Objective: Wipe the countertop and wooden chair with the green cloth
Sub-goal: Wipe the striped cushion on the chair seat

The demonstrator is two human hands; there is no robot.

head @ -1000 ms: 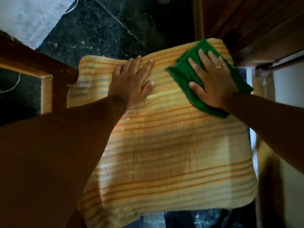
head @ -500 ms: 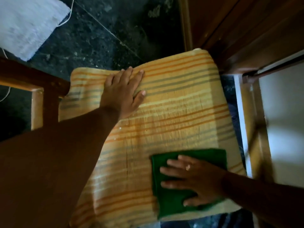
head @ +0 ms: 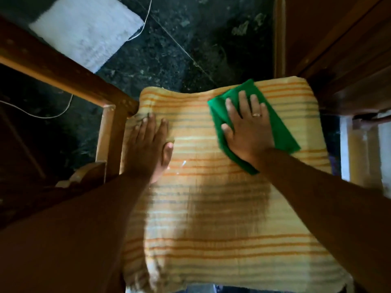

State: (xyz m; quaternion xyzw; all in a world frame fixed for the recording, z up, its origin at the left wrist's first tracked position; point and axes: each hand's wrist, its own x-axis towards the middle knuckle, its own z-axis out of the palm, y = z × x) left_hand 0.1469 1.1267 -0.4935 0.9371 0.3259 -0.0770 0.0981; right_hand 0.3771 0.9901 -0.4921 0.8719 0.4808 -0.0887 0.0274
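Two bare hands work over a cushion of yellow cloth with orange and grey stripes (head: 222,208) that covers the seat of a brown wooden chair (head: 108,123), seen from above against a dark speckled stone floor (head: 169,49). The right hand (head: 246,132) lies flat on a folded green cloth (head: 281,127), its fingers (head: 242,102) spread apart and pressing the cloth down rather than closing round it; a ring shows on one finger. The green cloth sits at the far right corner of the cushion, one point reaching the far edge. The left hand (head: 151,142) rests palm down near the cushion's far left corner, just beside the chair's wooden arm, fingers held loosely together and gripping nothing, apparently steadying the seat.

As a judgement from this view, the chair stage of the job is under way: the cloth is on the seat cushion, and blur around the right hand suggests a stroke in progress. The chair's wooden arm and frame are not being touched by the cloth, so they may remain to be wiped. No countertop can be picked out with certainty, so whether that half is done cannot be told. A pale woven mat (head: 84,32) and a thin white cord (head: 146,15) lie on the floor beyond.
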